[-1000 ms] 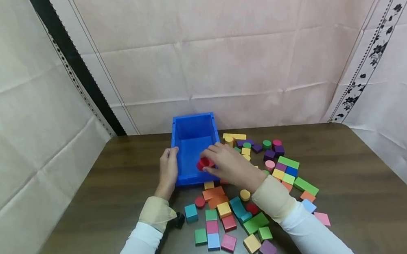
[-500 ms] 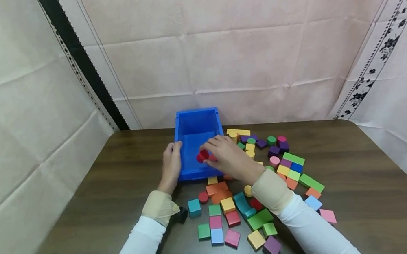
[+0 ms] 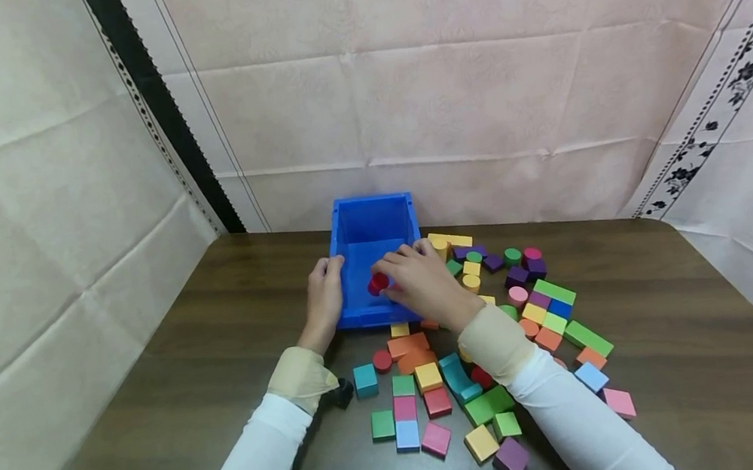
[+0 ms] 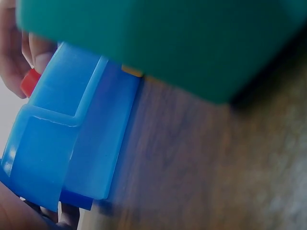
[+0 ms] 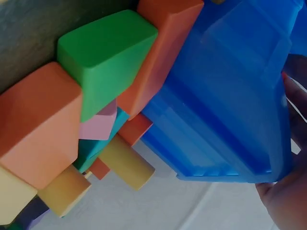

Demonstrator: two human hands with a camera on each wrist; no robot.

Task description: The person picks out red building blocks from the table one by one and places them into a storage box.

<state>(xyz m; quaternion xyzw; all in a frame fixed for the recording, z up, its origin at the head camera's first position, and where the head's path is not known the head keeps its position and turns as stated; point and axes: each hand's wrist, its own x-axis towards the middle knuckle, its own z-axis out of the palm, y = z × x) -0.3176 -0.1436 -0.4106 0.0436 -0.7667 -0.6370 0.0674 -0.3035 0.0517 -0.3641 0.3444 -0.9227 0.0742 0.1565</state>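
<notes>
1. Bin (image 3: 375,216) of smooth blue plastic, rectangular and open-topped, gripped at its nine o'clock rim by a left hand's (image 3: 324,297) bent fingers.
2. A right hand (image 3: 425,283), thumb and fingers closed together, pinches a rounded red block (image 3: 377,284) over the bin's six o'clock half.
3. Smooth coloured blocks (image 3: 404,408) dot the wood-grain table (image 3: 266,291) from one to six o'clock.
4. A blurred teal block (image 4: 158,48) partly hides the bin from the left wrist.
</notes>
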